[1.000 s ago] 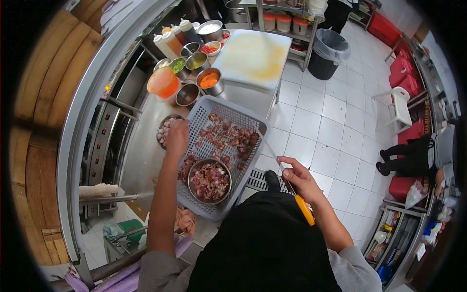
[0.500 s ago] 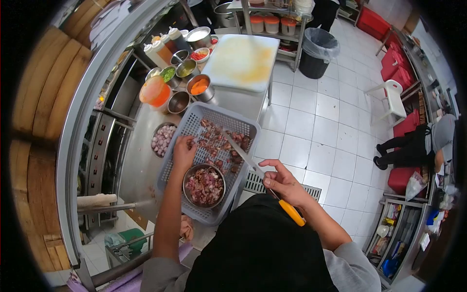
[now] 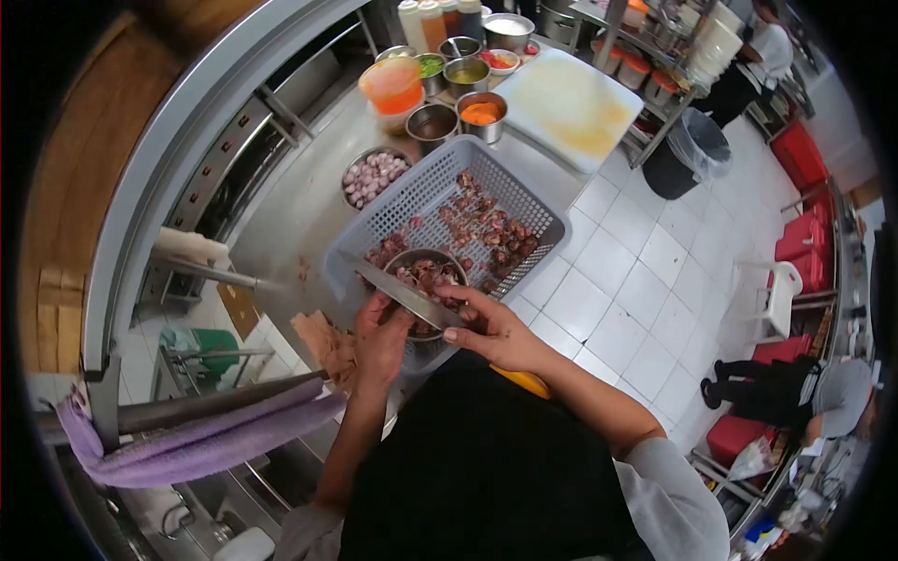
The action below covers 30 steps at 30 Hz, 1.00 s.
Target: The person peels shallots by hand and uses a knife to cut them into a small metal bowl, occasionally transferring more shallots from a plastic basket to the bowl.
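My right hand (image 3: 496, 329) is closed on a knife (image 3: 404, 295) with a yellow handle; its broad blade points left over the basket. Just below the blade, my left hand (image 3: 382, 335) has its fingers drawn together, and the blade hides what they may hold. Under the knife, a steel bowl (image 3: 465, 271) of purplish peels and pieces sits in a grey perforated basket (image 3: 554, 224). Unpeeled reddish-brown shallots (image 3: 510, 245) and loose skins lie on the basket's floor. Left of the basket, another bowl holds peeled shallots (image 3: 376, 176).
Steel pots, an orange-lidded tub (image 3: 391, 86) and squeeze bottles (image 3: 432, 23) line the counter's back, beside a white cutting board (image 3: 566, 105). A black bin (image 3: 673, 159) stands on the tiled floor. A purple towel (image 3: 201, 439) hangs on a rail. Two other people are at the right.
Both hands have come together over the steel bowl, the left from inside the basket. The knife has swung lower and leftward. My view has turned, shifting the surroundings.
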### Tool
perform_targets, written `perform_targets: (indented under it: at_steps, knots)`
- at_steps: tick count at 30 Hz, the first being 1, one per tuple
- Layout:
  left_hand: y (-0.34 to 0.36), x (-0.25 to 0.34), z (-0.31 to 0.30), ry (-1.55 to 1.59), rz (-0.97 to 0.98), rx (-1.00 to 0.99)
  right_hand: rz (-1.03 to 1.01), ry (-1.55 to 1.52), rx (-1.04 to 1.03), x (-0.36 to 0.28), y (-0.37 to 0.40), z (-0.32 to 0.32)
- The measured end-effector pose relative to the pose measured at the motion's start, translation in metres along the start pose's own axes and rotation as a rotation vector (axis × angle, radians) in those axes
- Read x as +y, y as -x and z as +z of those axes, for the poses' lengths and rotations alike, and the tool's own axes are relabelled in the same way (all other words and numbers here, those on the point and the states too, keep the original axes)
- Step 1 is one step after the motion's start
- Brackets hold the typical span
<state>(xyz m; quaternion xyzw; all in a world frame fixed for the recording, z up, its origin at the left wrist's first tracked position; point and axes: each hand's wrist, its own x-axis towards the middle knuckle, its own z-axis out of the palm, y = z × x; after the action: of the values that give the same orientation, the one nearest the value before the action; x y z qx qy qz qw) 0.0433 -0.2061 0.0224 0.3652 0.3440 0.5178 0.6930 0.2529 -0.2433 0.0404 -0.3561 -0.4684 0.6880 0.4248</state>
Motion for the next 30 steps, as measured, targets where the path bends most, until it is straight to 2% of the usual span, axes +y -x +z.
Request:
perform_targets:
  at_steps: [4, 6, 12, 16, 22, 25, 27, 30]
  knots:
    - [0.013, 0.003, 0.009, 0.07, 0.057, 0.047, -0.027, 0.099, -0.025, -0.004, -0.01, 0.009]
    - [0.015, 0.0, 0.004, 0.131, 0.061, 0.078, -0.18, 0.231, 0.017, -0.001, -0.014, 0.012]
    - [0.012, 0.003, 0.007, 0.093, 0.045, 0.093, -0.223, 0.287, 0.035, -0.005, -0.011, 0.012]
    - [0.011, 0.001, 0.012, 0.076, 0.044, 0.099, -0.213, 0.258, 0.067, -0.009, -0.005, 0.012]
    - [0.013, -0.005, 0.018, 0.082, 0.091, 0.054, -0.087, 0.231, 0.099, -0.023, 0.007, 0.014]
    - [0.016, -0.007, 0.021, 0.087, 0.083, 0.052, -0.139, 0.218, 0.138, -0.012, 0.004, 0.015]
    - [0.018, -0.005, 0.023, 0.043, 0.087, 0.053, -0.278, 0.3, 0.166, -0.008, 0.001, 0.016]
    - [0.023, -0.008, 0.031, 0.011, 0.135, 0.061, -0.293, 0.243, 0.157, -0.004, -0.002, 0.016]
